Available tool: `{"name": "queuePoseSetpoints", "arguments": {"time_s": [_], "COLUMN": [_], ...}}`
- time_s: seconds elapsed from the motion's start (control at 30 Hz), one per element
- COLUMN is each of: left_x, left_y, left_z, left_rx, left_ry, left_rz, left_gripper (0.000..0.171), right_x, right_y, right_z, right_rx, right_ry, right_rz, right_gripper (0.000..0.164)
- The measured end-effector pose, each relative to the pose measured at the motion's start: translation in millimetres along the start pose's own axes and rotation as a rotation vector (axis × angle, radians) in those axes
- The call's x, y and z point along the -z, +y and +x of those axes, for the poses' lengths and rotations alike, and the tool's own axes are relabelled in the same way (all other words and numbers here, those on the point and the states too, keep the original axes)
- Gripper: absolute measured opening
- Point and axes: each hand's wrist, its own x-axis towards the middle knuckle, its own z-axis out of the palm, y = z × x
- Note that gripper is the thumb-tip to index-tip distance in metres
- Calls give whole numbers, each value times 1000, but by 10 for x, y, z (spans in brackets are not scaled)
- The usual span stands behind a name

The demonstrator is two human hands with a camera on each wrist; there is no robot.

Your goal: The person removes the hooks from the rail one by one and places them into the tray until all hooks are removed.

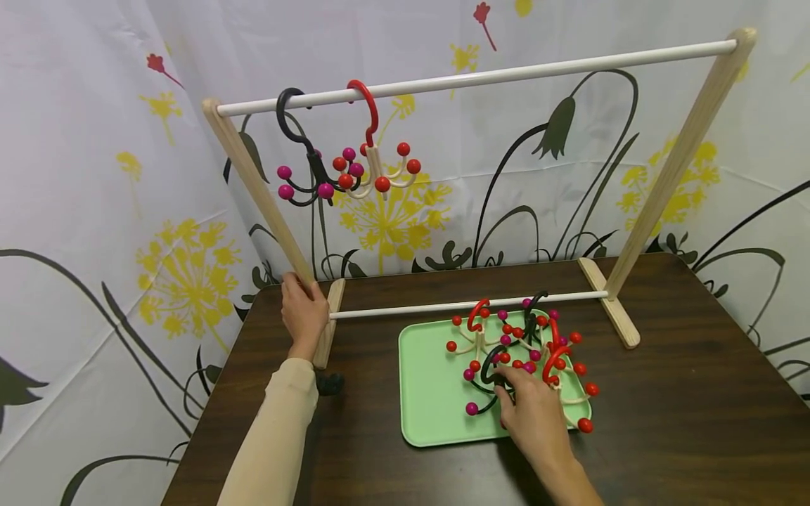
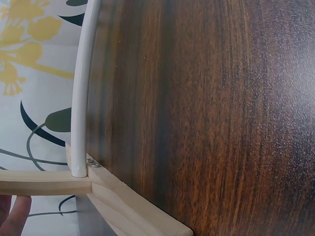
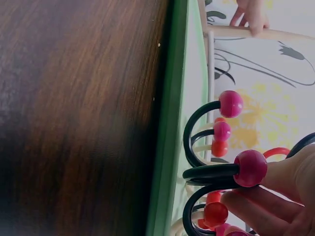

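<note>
My left hand (image 1: 305,313) grips the foot of the rack's left wooden post (image 1: 262,193); fingertips (image 2: 17,216) show behind the post in the left wrist view. Over the light green tray (image 1: 425,393), my right hand (image 1: 536,418) pinches a black hook hanger (image 1: 487,364) by its stem. Its curved black arms end in magenta balls (image 3: 251,168). Around it on the tray lie several similar hangers, among them a red-hooked one (image 1: 479,339) with cream arms and red balls. Fingers partly hide the held hanger's stem.
The rack's white top rod (image 1: 538,72) carries a black hanger (image 1: 316,169) and a red-hooked hanger (image 1: 375,161) near its left end. A lower white rod (image 1: 405,309) runs behind the tray. A small dark object (image 1: 330,384) lies beside the left sleeve. A patterned curtain hangs behind the brown table.
</note>
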Motion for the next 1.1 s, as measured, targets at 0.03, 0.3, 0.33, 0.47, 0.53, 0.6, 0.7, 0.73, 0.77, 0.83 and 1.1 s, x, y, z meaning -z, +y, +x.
{"name": "queuePoseSetpoints", "arguments": {"time_s": [0.03,0.3,0.33,0.47,0.53,0.6,0.7,0.73,0.77,0.83,1.1], "left_x": [-2,-7,-8,-11,-10,-10,-8,-7,-9,-12,-5], "left_y": [-1,-12,-11,-7,-3,-1,5,7,6,5,12], "left_z": [0,5,5,5,4,2,-1,-2,-3,-4,-2], "left_rx": [1,6,7,8,8,8,8,8,8,8,12], "left_ry": [0,2,0,-3,-1,-1,-4,-5,-7,-9,-2], "left_rz": [1,4,2,1,2,0,-2,-3,-4,-3,2], "left_gripper": [29,29,30,30,30,30,30,29,29,29,29], "right_x": [-5,-50,-54,-62,-66,-68,-60,-54,-48,-31,107], "right_y": [3,11,13,27,34,40,41,41,39,34,-6], "right_z": [-2,-41,-46,-60,-63,-66,-69,-71,-74,-80,-103], "right_rx": [-3,8,8,13,19,20,17,14,10,4,44], "right_ry": [-1,2,5,22,26,28,24,22,18,14,76], "right_rz": [1,-12,-14,-26,-29,-30,-25,-23,-20,-14,-2], "right_gripper": [27,29,29,28,27,25,25,25,25,27,32]}}
